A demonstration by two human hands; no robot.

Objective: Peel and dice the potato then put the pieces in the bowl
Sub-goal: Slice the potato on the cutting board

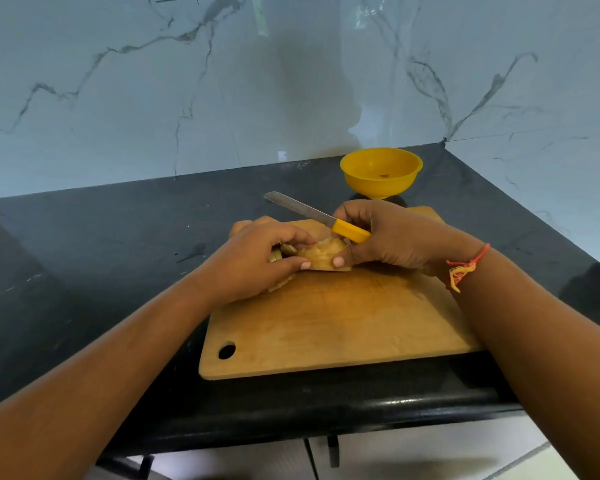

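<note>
Both hands [257, 258] [392, 237] hide most of potato [323, 254], prob. peeled; knife [312, 214] in rt.

Potato [323, 255] largely concealed beneath left-hand fingers [284, 237]; knife [317, 216] handle end concealed within right-hand fingers [355, 216].

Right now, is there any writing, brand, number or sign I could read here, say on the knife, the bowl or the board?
None: no text can be read here.
The knife, the yellow bowl and the wooden cutting board show no print.
A small pale mark on the wall is too small to tell.
</note>
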